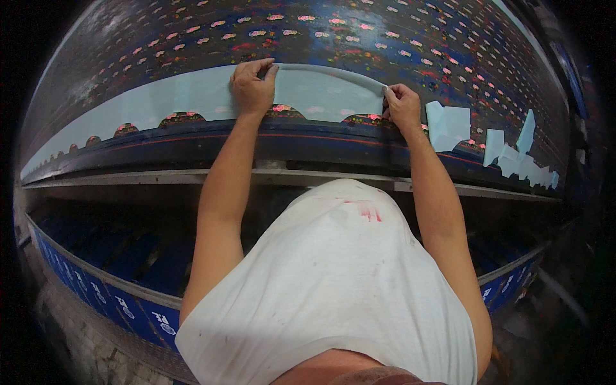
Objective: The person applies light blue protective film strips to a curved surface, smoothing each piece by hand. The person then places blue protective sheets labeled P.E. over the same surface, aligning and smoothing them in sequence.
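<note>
A long strip of pale blue-green cloth [179,96] stretches along the near side of a dark, stained table top [308,45]. Half-round cutouts run along the strip's near edge, and small pink and red printed marks show through them. My left hand [253,90] pinches the strip's far edge, thumb and fingers together. At the strip's right end, my right hand [403,106] grips the corner between thumb and fingers. The far edge between my hands curves and looks slightly lifted. Just right of my right hand lies a loose pale blue piece [448,128].
Several smaller pale pieces [513,160] lie at the table's right end, one standing up [526,133]. Rows of pink marks cover the far surface. A light rail [141,177] runs along the near edge, with blue panels [115,301] bearing white markings below it.
</note>
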`<control>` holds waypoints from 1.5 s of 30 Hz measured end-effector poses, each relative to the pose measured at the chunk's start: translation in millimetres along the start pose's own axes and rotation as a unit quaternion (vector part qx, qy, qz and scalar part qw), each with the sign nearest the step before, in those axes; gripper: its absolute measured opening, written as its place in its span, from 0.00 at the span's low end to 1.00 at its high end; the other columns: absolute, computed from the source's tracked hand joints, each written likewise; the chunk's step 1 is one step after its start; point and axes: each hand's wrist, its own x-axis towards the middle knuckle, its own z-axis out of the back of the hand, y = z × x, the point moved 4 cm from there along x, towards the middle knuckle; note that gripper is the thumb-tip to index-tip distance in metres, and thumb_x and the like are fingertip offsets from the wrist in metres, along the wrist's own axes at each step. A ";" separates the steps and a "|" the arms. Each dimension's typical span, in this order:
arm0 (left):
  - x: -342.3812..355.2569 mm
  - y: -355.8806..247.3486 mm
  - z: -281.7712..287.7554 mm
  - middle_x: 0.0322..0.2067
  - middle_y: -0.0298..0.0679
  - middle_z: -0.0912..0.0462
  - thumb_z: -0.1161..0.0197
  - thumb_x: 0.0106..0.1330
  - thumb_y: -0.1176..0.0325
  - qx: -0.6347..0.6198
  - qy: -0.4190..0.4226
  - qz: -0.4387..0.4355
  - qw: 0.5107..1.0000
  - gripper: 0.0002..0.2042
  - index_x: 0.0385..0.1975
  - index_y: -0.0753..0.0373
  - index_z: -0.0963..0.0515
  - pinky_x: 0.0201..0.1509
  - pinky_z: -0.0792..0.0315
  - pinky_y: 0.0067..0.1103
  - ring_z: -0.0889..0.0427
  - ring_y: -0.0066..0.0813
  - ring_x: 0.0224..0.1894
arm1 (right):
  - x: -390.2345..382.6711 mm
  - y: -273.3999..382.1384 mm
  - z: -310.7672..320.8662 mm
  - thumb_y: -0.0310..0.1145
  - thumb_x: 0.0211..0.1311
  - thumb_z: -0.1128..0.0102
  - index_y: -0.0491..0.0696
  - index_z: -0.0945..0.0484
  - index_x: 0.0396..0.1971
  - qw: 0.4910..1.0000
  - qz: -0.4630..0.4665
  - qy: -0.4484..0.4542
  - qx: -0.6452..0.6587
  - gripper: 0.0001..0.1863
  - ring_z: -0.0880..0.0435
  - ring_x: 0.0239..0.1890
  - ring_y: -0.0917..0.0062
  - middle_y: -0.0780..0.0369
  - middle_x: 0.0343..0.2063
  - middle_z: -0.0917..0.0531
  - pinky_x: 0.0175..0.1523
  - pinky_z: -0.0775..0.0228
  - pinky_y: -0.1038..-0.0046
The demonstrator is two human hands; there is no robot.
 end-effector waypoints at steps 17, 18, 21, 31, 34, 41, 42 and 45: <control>-68.7 -114.3 -53.4 0.87 0.50 0.53 0.42 0.75 0.33 0.188 0.393 -0.290 0.852 0.51 0.84 0.69 0.46 0.90 0.62 0.48 0.59 0.53 0.89 | 4.3 -17.9 1.4 0.33 0.74 0.32 0.38 0.13 0.49 0.998 0.056 -0.032 -0.009 0.14 0.11 0.25 0.76 0.58 0.31 0.10 0.30 0.16 0.69; -74.2 -121.1 -58.5 0.87 0.50 0.53 0.41 0.75 0.33 0.192 0.398 -0.289 0.849 0.51 0.84 0.70 0.47 0.90 0.62 0.48 0.59 0.53 0.89 | -2.8 -7.7 2.7 0.32 0.74 0.33 0.38 0.13 0.50 0.998 0.024 -0.005 0.057 0.14 0.11 0.26 0.76 0.58 0.32 0.10 0.31 0.15 0.69; -80.7 -148.3 -79.4 0.87 0.50 0.54 0.41 0.75 0.34 0.186 0.412 -0.287 0.845 0.52 0.84 0.71 0.47 0.90 0.62 0.47 0.60 0.54 0.89 | -7.4 10.6 40.4 0.32 0.74 0.33 0.40 0.13 0.53 0.998 0.066 -0.022 0.008 0.14 0.09 0.32 0.74 0.57 0.34 0.10 0.34 0.15 0.69; -106.5 -207.5 -129.0 0.87 0.50 0.52 0.44 0.76 0.32 0.247 0.375 -0.270 0.852 0.51 0.84 0.71 0.46 0.89 0.65 0.51 0.59 0.52 0.89 | -3.7 -35.1 251.3 0.44 0.70 0.28 0.47 0.11 0.53 0.853 -0.067 -0.191 -0.482 0.19 0.17 0.65 0.60 0.56 0.58 0.15 0.68 0.22 0.54; -110.8 -224.7 -143.5 0.87 0.49 0.53 0.46 0.76 0.29 0.278 0.366 -0.221 0.860 0.52 0.85 0.69 0.47 0.89 0.68 0.52 0.60 0.51 0.89 | -2.9 -50.9 273.0 0.44 0.70 0.28 0.47 0.11 0.53 0.859 -0.089 -0.166 -0.475 0.20 0.17 0.66 0.60 0.55 0.58 0.14 0.68 0.22 0.53; -116.2 -252.3 -180.0 0.88 0.49 0.54 0.39 0.74 0.32 0.319 0.327 -0.097 0.884 0.51 0.87 0.59 0.50 0.88 0.65 0.53 0.60 0.53 0.89 | 25.2 -86.3 251.1 0.42 0.65 0.29 0.46 0.08 0.41 0.885 0.063 -0.083 -0.454 0.14 0.10 0.54 0.56 0.54 0.44 0.09 0.62 0.19 0.53; -116.4 -244.7 -184.6 0.87 0.52 0.51 0.34 0.72 0.37 0.230 0.314 -0.098 0.916 0.51 0.86 0.60 0.48 0.88 0.62 0.52 0.56 0.54 0.88 | 14.7 -72.8 241.3 0.41 0.64 0.29 0.46 0.09 0.39 0.905 0.128 -0.053 -0.402 0.14 0.10 0.52 0.55 0.53 0.43 0.09 0.60 0.19 0.53; -139.4 -290.7 -192.7 0.79 0.58 0.33 0.16 0.60 0.58 -0.129 0.235 -0.175 0.947 0.49 0.81 0.62 0.36 0.85 0.44 0.47 0.38 0.58 0.83 | -38.5 -55.0 222.7 0.40 0.62 0.28 0.45 0.13 0.34 0.912 0.331 0.076 -0.231 0.12 0.11 0.46 0.53 0.51 0.38 0.11 0.53 0.19 0.53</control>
